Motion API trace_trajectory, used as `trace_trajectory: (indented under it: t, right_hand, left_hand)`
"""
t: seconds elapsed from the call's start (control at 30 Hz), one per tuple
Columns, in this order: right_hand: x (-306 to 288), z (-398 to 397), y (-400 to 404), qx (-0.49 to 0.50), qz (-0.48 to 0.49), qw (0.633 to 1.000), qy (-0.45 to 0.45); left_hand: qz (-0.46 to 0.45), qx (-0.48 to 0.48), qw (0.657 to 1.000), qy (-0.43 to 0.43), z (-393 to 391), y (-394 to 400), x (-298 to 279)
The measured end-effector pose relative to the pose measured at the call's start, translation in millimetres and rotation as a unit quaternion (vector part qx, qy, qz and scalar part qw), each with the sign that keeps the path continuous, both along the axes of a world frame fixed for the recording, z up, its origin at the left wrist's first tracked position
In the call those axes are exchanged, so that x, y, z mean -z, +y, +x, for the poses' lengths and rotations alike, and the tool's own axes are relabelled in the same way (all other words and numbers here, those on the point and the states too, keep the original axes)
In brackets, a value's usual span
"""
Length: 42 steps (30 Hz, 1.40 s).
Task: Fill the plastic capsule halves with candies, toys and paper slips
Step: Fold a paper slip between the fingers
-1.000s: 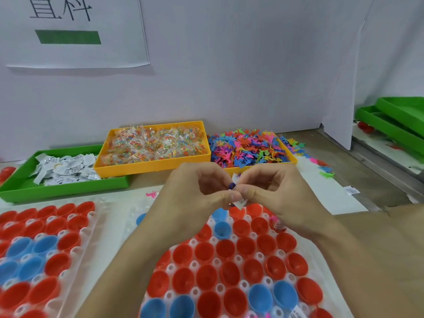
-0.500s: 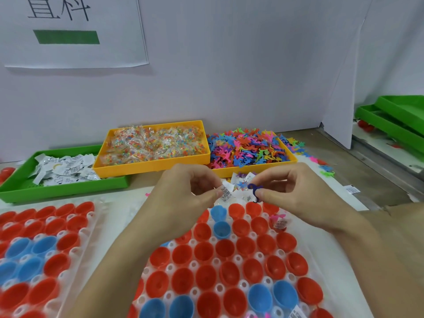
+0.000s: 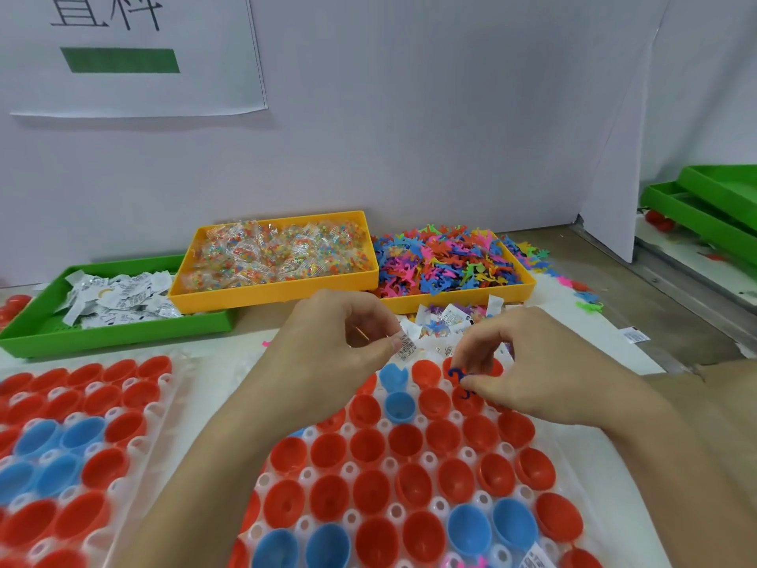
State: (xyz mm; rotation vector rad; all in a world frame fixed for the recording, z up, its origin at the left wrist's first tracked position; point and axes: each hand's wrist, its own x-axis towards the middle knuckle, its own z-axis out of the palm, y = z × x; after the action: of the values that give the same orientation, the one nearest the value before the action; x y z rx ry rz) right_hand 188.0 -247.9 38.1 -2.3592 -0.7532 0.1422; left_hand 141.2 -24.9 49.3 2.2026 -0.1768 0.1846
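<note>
Left hand [image 3: 327,346] pinches paper slip [image 3: 406,347]; right hand [image 3: 532,371] pinches blue toy [image 3: 456,375].

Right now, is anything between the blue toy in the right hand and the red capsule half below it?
Nothing visible: the right hand pinches the blue toy just above an open red capsule half.

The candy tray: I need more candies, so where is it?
In the head view, the candy tray sits at the table's back, between the green slip tray on its left and the toy tray on its right.
</note>
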Motion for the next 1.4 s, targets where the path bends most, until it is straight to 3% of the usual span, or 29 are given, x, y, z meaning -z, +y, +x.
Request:
trace_trajectory:
  t: [0.5,0.77,0.93,1.13,1.4]
  right_hand:
    - [8,7,-4,0.015,-0.069,0.997,-0.005]
    - [11,21,-21,0.079,0.068,0.991,-0.084]
    - [22,36,-30,0.204,0.139,0.958,-0.144]
    - [37,48,-60,0.343,0.115,0.93,-0.072]
    - [36,45,-74,0.332,-0.021,0.942,0.045]
  left_hand:
    - [0.026,0.012,0.999,0.015,0,-2,2]
    - [0.067,0.053,0.996,0.024,0,-16,1]
    - [0.1,0.073,0.992,0.004,7,-42,5]
    - [0.141,0.053,0.988,-0.028,7,-72,30]
    - [0.222,0.061,0.973,-0.03,8,-78,32]
